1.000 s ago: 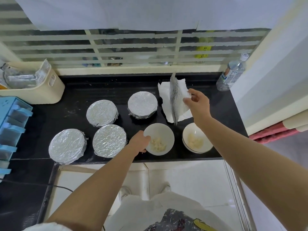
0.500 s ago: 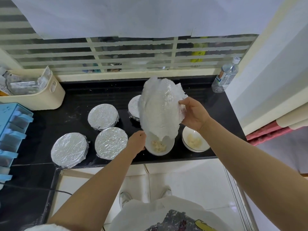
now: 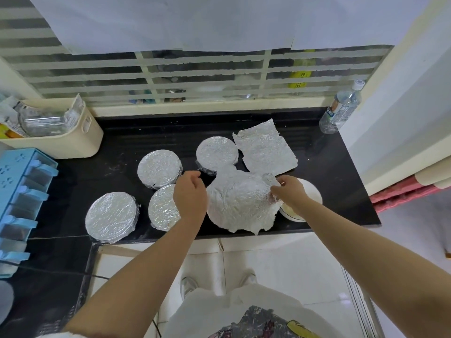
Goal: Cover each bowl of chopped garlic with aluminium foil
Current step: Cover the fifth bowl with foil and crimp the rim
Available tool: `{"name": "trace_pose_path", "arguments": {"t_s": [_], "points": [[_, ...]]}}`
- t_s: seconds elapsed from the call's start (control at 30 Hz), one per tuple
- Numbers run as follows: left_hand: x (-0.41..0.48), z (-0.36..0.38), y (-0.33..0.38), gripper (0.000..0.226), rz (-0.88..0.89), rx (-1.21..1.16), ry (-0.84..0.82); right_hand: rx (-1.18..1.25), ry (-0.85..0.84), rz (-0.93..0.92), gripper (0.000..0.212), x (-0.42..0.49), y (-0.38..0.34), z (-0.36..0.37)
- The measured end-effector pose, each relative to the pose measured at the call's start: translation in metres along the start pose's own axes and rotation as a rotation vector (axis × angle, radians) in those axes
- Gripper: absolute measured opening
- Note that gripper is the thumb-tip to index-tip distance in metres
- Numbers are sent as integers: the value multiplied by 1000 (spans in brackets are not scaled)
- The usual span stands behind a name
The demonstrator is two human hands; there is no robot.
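Observation:
A crumpled aluminium foil sheet (image 3: 240,201) lies draped over a bowl near the counter's front edge, hiding the bowl and its garlic. My left hand (image 3: 191,193) is at the sheet's left edge with curled fingers and seems to hold it. My right hand (image 3: 289,192) pinches the sheet's right edge. Behind that hand stands an uncovered white bowl (image 3: 314,193), partly hidden. Several foil-covered bowls stand to the left and behind, among them the nearest one (image 3: 163,207) and the far one (image 3: 217,152). A spare foil sheet (image 3: 266,150) lies flat behind.
The black counter (image 3: 341,181) ends just in front of the bowls. A cream basket (image 3: 73,140) and a blue drawer box (image 3: 22,196) stand at the left. A water bottle (image 3: 340,111) stands in the back right corner.
My right hand brought the foil sheet down from the air onto the bowl. My left hand left the bowl's rim and rose to the sheet's left edge.

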State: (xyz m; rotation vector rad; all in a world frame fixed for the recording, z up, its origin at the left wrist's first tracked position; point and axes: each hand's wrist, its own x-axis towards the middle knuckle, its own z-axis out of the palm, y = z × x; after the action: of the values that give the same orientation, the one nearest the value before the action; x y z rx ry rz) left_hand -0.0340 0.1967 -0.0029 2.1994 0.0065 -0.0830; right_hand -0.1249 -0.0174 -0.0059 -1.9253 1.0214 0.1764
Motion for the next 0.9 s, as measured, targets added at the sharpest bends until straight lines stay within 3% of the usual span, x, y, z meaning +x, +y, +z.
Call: {"name": "trace_pose_path", "arguments": {"t_s": [0.1,0.2,0.3,0.37,0.5,0.57,0.7,0.9], "points": [[-9,5,2,24,321,129,-22,-80,24,-32,22,-4,-2,5],[-19,19,-4,35,530,355,-283,-99,49,-57,27,-6,-2,7],[-32,32,-12,78,517,656,-552,-142,45,-83,33,-6,1,9],[-34,38,-18,102,473,736,-628,-225,66,-131,44,-6,2,12],[-32,44,-23,115,463,813,-647,-473,291,-458,55,-16,1,23],[-30,45,-24,116,479,815,-628,-536,179,-547,58,-21,4,33],[-27,44,-25,128,473,795,-663,-513,-108,-387,77,-27,13,53],[-31,39,-28,135,469,763,-628,-472,-183,-367,90,-26,14,58]]}}
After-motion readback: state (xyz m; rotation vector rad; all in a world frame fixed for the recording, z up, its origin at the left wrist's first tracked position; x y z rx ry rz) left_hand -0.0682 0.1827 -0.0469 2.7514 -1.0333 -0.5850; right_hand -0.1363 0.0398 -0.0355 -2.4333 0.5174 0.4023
